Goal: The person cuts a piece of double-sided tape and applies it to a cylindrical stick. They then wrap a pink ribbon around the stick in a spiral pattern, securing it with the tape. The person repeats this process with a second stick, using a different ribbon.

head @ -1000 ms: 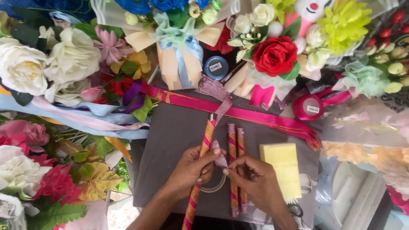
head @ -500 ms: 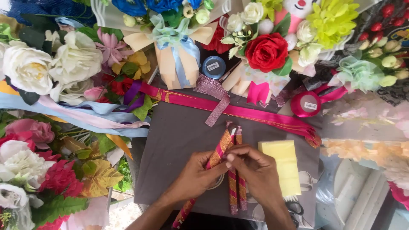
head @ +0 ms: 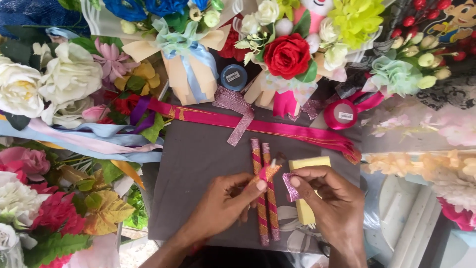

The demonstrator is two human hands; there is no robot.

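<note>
Left hand [head: 225, 201] pinched the wrapped stick [head: 261, 198] end; right hand [head: 325, 191] held a glitter ribbon piece [head: 289, 179] just right of it. Sticks ran near-far on the counter [head: 198, 159].

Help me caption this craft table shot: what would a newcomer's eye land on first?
The red rose at top centre stands out, ringed by bouquets. Below it a bright pink ribbon crosses the grey mat. Near the bottom, the left hand pinches a wrapped stick beside two others, and the right hand holds a glittery ribbon piece.
</note>
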